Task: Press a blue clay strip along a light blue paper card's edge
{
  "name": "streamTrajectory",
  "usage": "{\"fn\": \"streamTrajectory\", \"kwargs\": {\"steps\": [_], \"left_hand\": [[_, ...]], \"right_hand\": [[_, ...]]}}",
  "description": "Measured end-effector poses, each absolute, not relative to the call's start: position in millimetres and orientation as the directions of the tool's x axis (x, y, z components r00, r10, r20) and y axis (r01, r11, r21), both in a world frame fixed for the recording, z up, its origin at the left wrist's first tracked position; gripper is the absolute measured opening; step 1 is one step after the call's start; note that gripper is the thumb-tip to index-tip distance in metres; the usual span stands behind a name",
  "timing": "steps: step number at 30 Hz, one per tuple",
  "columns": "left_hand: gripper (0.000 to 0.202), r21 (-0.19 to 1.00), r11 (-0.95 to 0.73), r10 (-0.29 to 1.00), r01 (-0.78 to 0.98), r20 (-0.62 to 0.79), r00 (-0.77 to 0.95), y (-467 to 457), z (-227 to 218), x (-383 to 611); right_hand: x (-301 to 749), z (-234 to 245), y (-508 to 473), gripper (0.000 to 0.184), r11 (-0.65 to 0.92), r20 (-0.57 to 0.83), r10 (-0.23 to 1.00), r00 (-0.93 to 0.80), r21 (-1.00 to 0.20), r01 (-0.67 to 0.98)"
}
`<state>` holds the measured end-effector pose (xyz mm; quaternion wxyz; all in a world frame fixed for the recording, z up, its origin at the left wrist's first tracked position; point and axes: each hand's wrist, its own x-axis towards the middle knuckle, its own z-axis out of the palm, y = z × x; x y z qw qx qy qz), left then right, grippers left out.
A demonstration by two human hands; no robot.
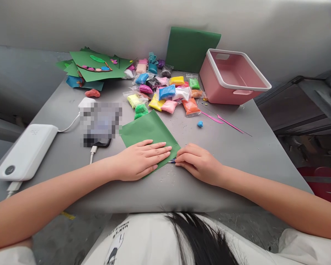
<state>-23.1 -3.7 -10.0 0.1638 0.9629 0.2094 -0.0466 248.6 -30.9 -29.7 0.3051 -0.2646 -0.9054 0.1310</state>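
Flat on the green paper (pixel 149 127) lies my left hand (pixel 139 160), its fingers stretched out and pressing the sheet to the table. At the paper's lower right edge, my right hand (pixel 200 162) is closed in a pinch on a thin blue and whitish object (pixel 172 161). Most of that object is hidden by the fingers and the sheet, so its kind cannot be made out. A small blue lump of clay (pixel 200 124) rests on the table beyond my right hand. Pink modelling tools (pixel 230 124) lie to its right.
Several bags of coloured clay (pixel 167 92) are heaped behind the paper. A pink basket (pixel 226 82) and a folded green sheet (pixel 191 49) stand at the back. Decorated green sheets (pixel 99 75) are piled back left. A phone (pixel 102 123) and a white power bank (pixel 29 151) with cables sit left.
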Motion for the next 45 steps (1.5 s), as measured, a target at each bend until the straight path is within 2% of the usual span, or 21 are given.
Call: {"fn": "streamTrajectory", "kwargs": {"steps": [8,19,21,24,27,30,35,45], "left_hand": [[0.055,0.308,-0.849,0.389,0.430,-0.186,0.902,-4,-8,-22],[0.054,0.287,-0.868,0.385,0.406,-0.127,0.914,1,-11,-19],[0.055,0.284,-0.866,0.402,0.412,-0.095,0.911,0,-13,-16],[0.051,0.278,-0.869,0.434,0.409,0.033,0.900,-3,-16,-18],[0.047,0.270,-0.893,0.404,0.360,0.128,0.906,-7,-14,-26],[0.048,0.268,-0.898,0.375,0.350,0.046,0.926,-10,-10,-34],[0.054,0.269,-0.855,0.430,0.444,-0.114,0.896,-7,-10,-33],[0.056,0.282,-0.841,0.438,0.461,-0.145,0.887,-7,-11,-31]], "right_hand": [[244,-29,-33,0.007,0.828,0.482,0.553,-0.679,-0.408,0.385],[243,-28,-35,0.009,0.837,0.489,0.544,-0.682,-0.378,0.396],[247,-28,-31,0.008,0.837,0.491,0.544,-0.681,-0.367,0.405],[252,-28,-23,0.007,0.841,0.485,0.537,-0.690,-0.364,0.399],[254,-28,-18,0.008,0.846,0.485,0.528,-0.697,-0.368,0.386],[254,-29,-18,0.007,0.848,0.490,0.525,-0.696,-0.364,0.384],[253,-28,-18,0.009,0.852,0.487,0.519,-0.702,-0.363,0.377],[246,-28,-20,0.009,0.861,0.493,0.498,-0.713,-0.379,0.339]]}}
